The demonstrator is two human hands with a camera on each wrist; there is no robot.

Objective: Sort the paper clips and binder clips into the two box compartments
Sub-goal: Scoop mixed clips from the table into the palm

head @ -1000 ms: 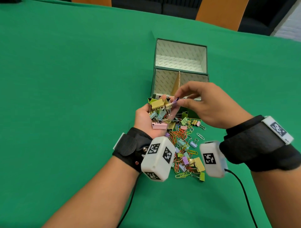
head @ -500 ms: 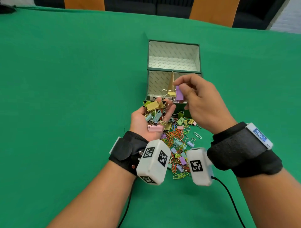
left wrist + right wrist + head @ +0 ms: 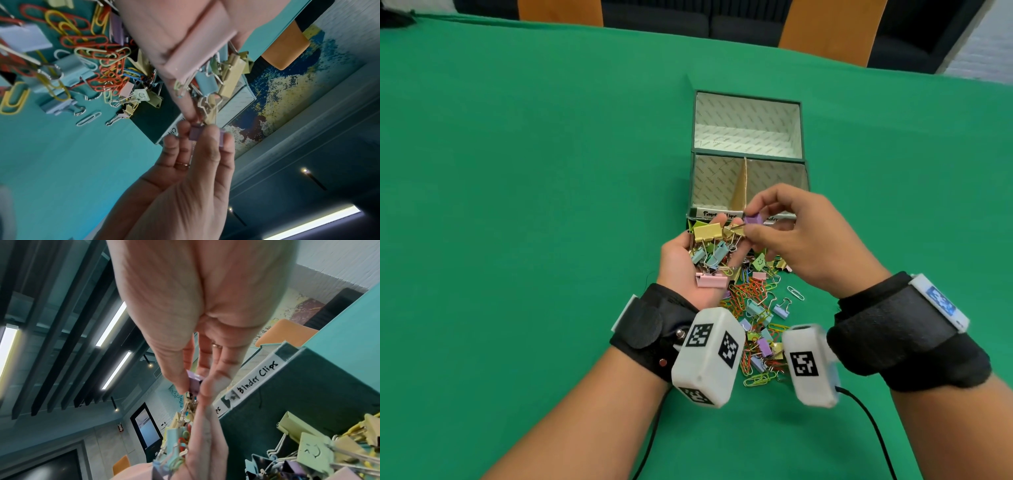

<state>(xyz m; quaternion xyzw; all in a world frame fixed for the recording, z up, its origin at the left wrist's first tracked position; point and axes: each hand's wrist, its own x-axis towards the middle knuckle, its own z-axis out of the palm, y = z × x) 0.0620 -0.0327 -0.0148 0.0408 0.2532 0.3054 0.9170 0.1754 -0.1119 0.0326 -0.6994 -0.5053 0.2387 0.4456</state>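
Observation:
My left hand [image 3: 698,241] lies palm up in front of the box [image 3: 692,185], lightly cupped and carrying a heap of binder clips and paper clips, with a pink binder clip [image 3: 711,280] at the heel of the palm. My right hand [image 3: 752,222] pinches a small purple binder clip [image 3: 753,218] between thumb and fingers, just above the left fingertips and at the box's front wall. A yellow clip [image 3: 734,230] hangs on the purple clip's wire handles. The left wrist view shows the purple binder clip [image 3: 194,134] touching a left fingertip. A cardboard divider [image 3: 743,181] splits the box's front part in two.
A loose pile of coloured clips [image 3: 755,301] lies on the green tablecloth [image 3: 534,205] between my wrists and the box. The box's lid [image 3: 746,120] stands open behind it. Labels on the front wall read paper clips on the left and Binder Clips [image 3: 258,377] on the right.
My right hand pulled the purple binder clip out of the left palm, lifted it towards the box with a yellow clip trailing, and now holds it lower, by the left fingertips.

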